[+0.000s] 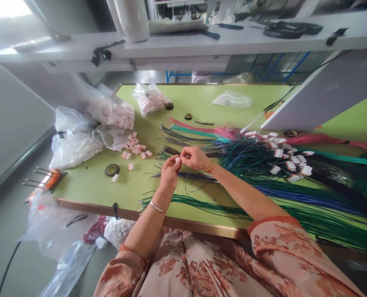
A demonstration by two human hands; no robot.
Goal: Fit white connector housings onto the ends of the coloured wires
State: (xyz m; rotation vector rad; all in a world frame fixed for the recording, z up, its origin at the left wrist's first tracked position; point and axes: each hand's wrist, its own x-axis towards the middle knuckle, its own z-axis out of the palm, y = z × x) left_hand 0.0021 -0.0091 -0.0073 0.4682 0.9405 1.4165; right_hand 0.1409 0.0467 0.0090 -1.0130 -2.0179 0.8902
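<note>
My left hand (pixel 169 172) pinches a small white plastic connector housing (pixel 177 160) between thumb and fingertips. Right against it, my right hand (pixel 196 158) is closed in a pinch, seemingly on a thin wire whose end is hidden by the fingers. Dark wires (pixel 198 142) lie fanned out beneath and behind both hands, their metal-tipped ends pointing left. Loose white-and-orange connector housings (pixel 136 149) are scattered left of my hands. To the right, a pile of wired connectors (pixel 290 165) rests on the wire bundles.
Bags of connectors (pixel 112 109) stand at the back left, with another bag (pixel 151 98) beside them. A black tape roll (pixel 112 170) lies near the left. Green wires (pixel 220 206) run along the front edge. A shelf (pixel 183 49) spans the back; a grey panel (pixel 322 90) stands right.
</note>
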